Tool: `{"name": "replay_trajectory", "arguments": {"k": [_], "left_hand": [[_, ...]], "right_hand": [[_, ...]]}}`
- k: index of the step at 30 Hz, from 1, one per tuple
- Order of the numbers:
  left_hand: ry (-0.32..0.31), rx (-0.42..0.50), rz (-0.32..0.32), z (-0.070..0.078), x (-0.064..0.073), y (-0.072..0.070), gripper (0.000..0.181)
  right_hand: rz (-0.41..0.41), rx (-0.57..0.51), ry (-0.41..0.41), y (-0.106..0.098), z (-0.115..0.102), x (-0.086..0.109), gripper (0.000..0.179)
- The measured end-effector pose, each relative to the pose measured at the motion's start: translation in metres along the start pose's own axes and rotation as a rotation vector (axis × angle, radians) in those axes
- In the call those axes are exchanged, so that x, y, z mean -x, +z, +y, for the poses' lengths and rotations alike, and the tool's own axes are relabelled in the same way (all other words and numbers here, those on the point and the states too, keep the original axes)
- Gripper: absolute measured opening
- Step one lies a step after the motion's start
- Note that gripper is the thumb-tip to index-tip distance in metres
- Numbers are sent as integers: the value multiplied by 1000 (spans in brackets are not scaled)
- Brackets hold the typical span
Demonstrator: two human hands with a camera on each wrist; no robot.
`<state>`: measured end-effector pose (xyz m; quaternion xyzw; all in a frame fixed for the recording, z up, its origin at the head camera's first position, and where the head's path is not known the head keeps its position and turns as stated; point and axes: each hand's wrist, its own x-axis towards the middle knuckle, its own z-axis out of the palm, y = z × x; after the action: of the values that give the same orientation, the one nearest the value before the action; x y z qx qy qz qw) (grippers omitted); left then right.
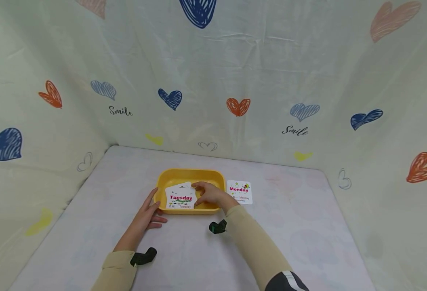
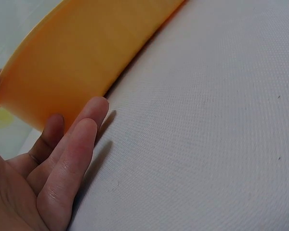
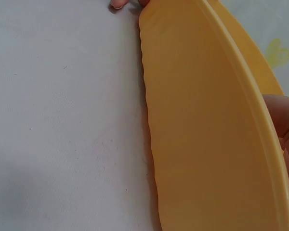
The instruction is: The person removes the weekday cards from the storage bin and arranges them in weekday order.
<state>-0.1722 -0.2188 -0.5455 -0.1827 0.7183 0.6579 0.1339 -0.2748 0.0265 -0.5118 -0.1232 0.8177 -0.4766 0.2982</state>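
A yellow tray stands on the table with a white "Tuesday" card on top of other white cards inside it. My right hand reaches over the tray's front right rim, thumb and fingers spread along the right edge of the cards, gripping them. In the right wrist view, the tray wall hides most of that hand. My left hand holds the tray's left front corner at the rim. The left wrist view shows its curled fingers beside the outer wall, some held off it.
A white "Monday" card lies face up on the table just right of the tray. The pale cloth-covered table meets a hanging curtain printed with hearts at its back and sides.
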Motion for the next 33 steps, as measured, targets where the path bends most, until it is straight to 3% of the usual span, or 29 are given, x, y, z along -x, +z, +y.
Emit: {"name": "replay_trajectory", "arguments": {"k": [6,19,33], "left_hand": [[6,-2,-2,-1,0,0,61],[15,-10,-1,0,1,0,60],[15,-9,7,0,1,1,60]], "right_hand": [[15,18,-20,1,2,-1,63],[38,-124,-32,3,4,-2,44],[53,-174,-62,10,1,-2,38]]}}
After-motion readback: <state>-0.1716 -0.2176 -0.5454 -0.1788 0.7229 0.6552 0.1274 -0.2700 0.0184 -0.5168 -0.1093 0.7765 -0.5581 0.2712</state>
